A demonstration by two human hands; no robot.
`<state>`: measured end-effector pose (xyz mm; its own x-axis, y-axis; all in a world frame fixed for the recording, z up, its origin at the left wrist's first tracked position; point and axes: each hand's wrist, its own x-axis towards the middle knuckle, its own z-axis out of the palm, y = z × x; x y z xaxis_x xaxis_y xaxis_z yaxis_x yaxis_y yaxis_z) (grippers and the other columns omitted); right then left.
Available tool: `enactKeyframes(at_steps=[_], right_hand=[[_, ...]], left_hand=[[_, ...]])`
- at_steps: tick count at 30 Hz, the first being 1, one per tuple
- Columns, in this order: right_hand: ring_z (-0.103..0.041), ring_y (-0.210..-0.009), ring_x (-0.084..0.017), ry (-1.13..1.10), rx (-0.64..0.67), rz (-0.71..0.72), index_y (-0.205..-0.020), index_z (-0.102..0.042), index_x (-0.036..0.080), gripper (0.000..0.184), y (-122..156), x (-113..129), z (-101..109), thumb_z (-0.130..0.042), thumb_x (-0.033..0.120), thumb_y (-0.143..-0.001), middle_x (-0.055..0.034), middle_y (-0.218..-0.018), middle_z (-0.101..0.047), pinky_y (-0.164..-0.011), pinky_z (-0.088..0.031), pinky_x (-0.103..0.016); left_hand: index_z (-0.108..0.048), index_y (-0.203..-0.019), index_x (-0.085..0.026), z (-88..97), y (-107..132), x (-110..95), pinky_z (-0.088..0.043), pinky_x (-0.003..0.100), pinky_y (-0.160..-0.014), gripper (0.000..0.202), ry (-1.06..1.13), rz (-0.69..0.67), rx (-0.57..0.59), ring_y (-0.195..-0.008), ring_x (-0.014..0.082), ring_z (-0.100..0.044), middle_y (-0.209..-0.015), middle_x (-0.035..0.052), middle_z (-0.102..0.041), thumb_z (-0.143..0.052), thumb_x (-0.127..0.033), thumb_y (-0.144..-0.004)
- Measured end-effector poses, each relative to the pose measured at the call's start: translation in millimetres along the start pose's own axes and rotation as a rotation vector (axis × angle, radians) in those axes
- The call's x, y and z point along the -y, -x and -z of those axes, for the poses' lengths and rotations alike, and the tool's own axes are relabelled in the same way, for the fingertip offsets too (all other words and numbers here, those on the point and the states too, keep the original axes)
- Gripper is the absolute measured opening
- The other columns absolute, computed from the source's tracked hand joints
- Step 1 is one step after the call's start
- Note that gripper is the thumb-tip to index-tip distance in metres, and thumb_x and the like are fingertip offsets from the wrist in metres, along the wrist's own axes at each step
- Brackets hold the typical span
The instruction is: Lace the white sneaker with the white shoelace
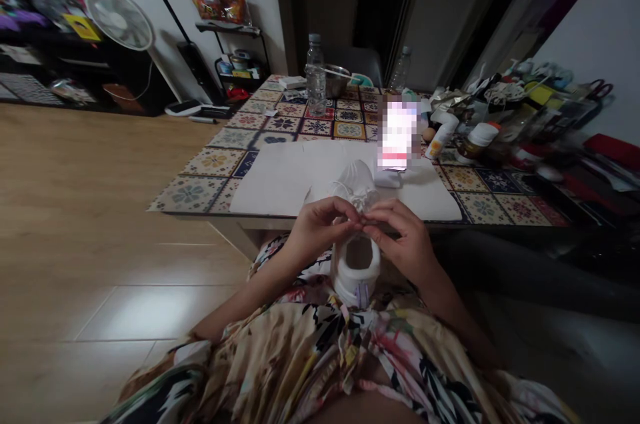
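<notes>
Left hand (317, 232) and right hand (397, 237) pinch a thin white shoelace (364, 207) over a white cloth shoe (340, 271) on the lap; a small white bow (361, 197) is tied, and what is left is hard to see

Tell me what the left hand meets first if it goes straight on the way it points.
The left hand points across at the right hand's fingers, nearly touching them above the white shoe. Those come first, though depth here is hard to judge.
</notes>
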<state>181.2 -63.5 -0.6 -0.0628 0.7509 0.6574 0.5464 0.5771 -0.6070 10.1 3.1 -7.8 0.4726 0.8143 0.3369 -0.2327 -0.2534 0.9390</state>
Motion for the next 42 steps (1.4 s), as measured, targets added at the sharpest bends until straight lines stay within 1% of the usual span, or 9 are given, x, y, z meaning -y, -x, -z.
enactKeyframes(at_steps=[3, 6, 10, 13, 17, 22, 27, 33, 42], right_hand=[[-0.06, -0.088, -0.02, 0.042, -0.034, 0.008, -0.086, -0.069, 0.023, 0.007, 0, -2, -2, -0.063, 0.022, -0.09, -0.0038, -0.087, -0.066, -0.082, -0.048, -0.037], [-0.059, -0.088, -0.02, -0.054, -0.014, -0.096, -0.081, -0.066, 0.023, 0.009, 0, -7, -5, -0.065, 0.026, -0.089, -0.0026, -0.084, -0.065, -0.082, -0.046, -0.035], [-0.057, -0.082, -0.018, -0.276, 0.119, -0.318, -0.081, -0.063, 0.021, 0.019, 2, -13, -8, -0.063, 0.038, -0.09, -0.0009, -0.081, -0.06, -0.076, -0.046, -0.031], [-0.058, -0.085, -0.018, -0.381, 0.208, -0.379, -0.086, -0.063, 0.021, 0.023, 3, -14, -6, -0.056, 0.041, -0.093, -0.0021, -0.085, -0.059, -0.079, -0.047, -0.031], [-0.058, -0.093, -0.02, -0.266, 0.221, -0.231, -0.094, -0.062, 0.022, 0.012, 2, -9, -5, -0.062, 0.031, -0.087, -0.0035, -0.095, -0.06, -0.084, -0.047, -0.032], [-0.06, -0.088, -0.02, 0.077, -0.012, 0.003, -0.093, -0.059, 0.024, 0.009, 5, -5, -9, -0.065, 0.022, -0.087, -0.0028, -0.091, -0.065, -0.081, -0.046, -0.034], [-0.062, -0.093, -0.021, 0.289, -0.027, 0.272, -0.094, -0.066, 0.03, 0.013, 7, -4, -6, -0.063, 0.018, -0.09, -0.0022, -0.096, -0.071, -0.087, -0.044, -0.039], [-0.063, -0.086, -0.022, 0.093, 0.044, 0.274, -0.085, -0.068, 0.029, 0.004, 4, -2, 4, -0.068, 0.026, -0.088, -0.0004, -0.082, -0.073, -0.086, -0.043, -0.042], [-0.065, -0.079, -0.02, -0.056, 0.144, 0.27, -0.077, -0.065, 0.025, 0.015, 1, -2, 1, -0.067, 0.033, -0.089, -0.0003, -0.074, -0.073, -0.083, -0.043, -0.04]], left_hand=[[-0.07, -0.072, -0.017, 0.9, 0, -1, -0.048, 0.027, -0.072, 0.01, -0.067, -0.06, 0.013, -0.074, 0.0148, -0.062, -0.075, 0.0033, -0.069, -0.078, -0.022, -0.07], [-0.072, -0.075, -0.018, 0.7, 0, -3, -0.049, 0.03, -0.074, 0.009, -0.158, -0.07, 0.039, -0.076, 0.0164, -0.063, -0.079, 0.0047, -0.072, -0.076, -0.026, -0.074], [-0.072, -0.074, -0.017, 0.1, 2, -5, -0.05, 0.029, -0.073, 0.011, -0.191, -0.031, 0.032, -0.073, 0.0161, -0.063, -0.076, 0.0042, -0.073, -0.074, -0.028, -0.076], [-0.072, -0.074, -0.017, -0.1, 2, -4, -0.051, 0.028, -0.071, 0.011, -0.135, 0.006, 0.014, -0.073, 0.0158, -0.064, -0.076, 0.0042, -0.073, -0.075, -0.028, -0.075], [-0.074, -0.076, -0.016, -0.8, 0, -3, -0.051, 0.026, -0.065, 0.016, -0.033, 0.087, 0.001, -0.069, 0.0149, -0.064, -0.074, 0.0045, -0.074, -0.078, -0.03, -0.071], [-0.073, -0.072, -0.015, -3.1, -2, -3, -0.051, 0.024, -0.062, 0.018, 0.069, 0.177, 0.007, -0.062, 0.0124, -0.062, -0.068, 0.0024, -0.072, -0.082, -0.03, -0.065], [-0.074, -0.072, -0.016, 0.0, -4, -6, -0.052, 0.026, -0.064, 0.02, 0.07, 0.202, 0.038, -0.063, 0.0134, -0.062, -0.068, 0.0021, -0.073, -0.083, -0.032, -0.064], [-0.072, -0.071, -0.016, 5.1, -13, 2, -0.051, 0.028, -0.065, 0.022, 0.001, 0.144, 0.019, -0.065, 0.0144, -0.062, -0.069, 0.0033, -0.071, -0.082, -0.035, -0.065], [-0.07, -0.078, -0.015, 2.0, -20, 13, -0.047, 0.025, -0.067, 0.01, -0.121, 0.002, -0.032, -0.069, 0.0134, -0.06, -0.074, 0.0024, -0.069, -0.074, -0.023, -0.072]])
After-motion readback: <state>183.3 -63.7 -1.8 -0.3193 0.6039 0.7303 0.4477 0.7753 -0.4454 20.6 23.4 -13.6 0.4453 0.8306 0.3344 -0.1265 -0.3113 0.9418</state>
